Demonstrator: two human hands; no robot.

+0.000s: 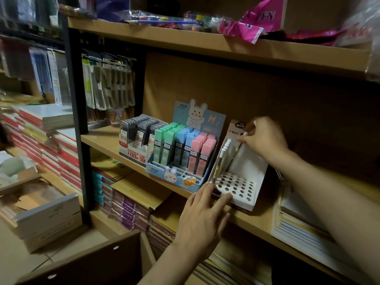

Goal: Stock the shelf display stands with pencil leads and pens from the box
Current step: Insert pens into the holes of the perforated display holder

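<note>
While the left grip (202, 212) rests flat on the pen stand (242, 190), the right grip (265, 138) pinches a pen (235, 156).

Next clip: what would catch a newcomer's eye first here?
Likely the blue bunny display stand at the middle of the shelf, filled with mint, blue and pink lead cases. Just right of it, the right hand lowers a pen into the white hole-punched pen stand, whose front the left hand steadies.
</note>
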